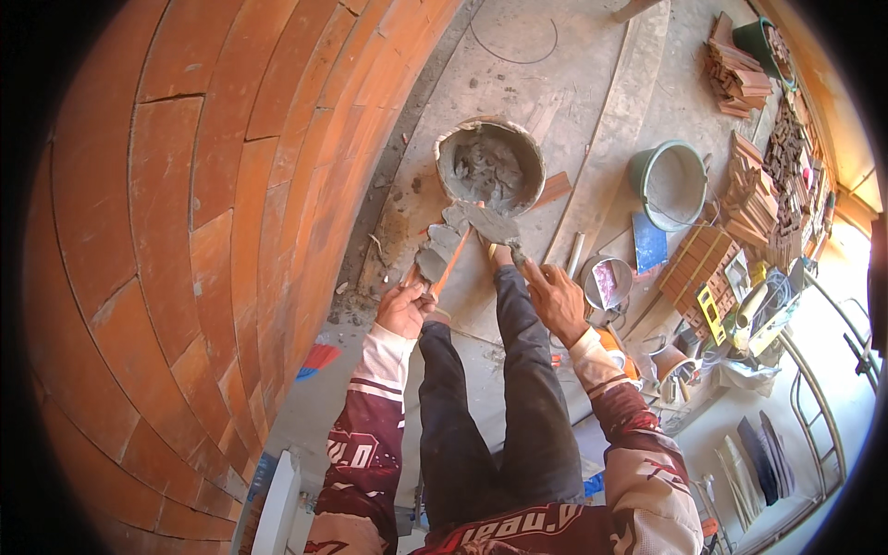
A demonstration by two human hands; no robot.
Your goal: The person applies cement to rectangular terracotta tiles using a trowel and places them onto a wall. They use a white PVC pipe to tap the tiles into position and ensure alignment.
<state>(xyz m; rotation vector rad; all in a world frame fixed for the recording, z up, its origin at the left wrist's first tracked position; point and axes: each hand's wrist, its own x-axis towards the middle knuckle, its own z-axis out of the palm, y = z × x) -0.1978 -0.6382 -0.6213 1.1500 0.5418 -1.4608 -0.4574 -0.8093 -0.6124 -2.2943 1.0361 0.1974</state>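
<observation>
My left hand (403,311) is closed around the near end of a narrow orange tile (453,262). Grey mortar (438,253) lies in lumpy ridges along the tile's upper face. My right hand (557,301) grips a trowel (495,226), its handle mostly hidden by the fingers. Wet mortar coats the trowel blade, which reaches left to the tile's far end. Just beyond both stands a round, mortar-crusted bucket (443,159) holding more wet mortar (490,171).
A wall of orange tiles (166,166) rises close on my left. Farther right stand a green bucket (636,176) of grey material and a small pail (625,294). Stacked tiles (694,268), a yellow spirit level (710,313) and metal rails (814,402) line the right side.
</observation>
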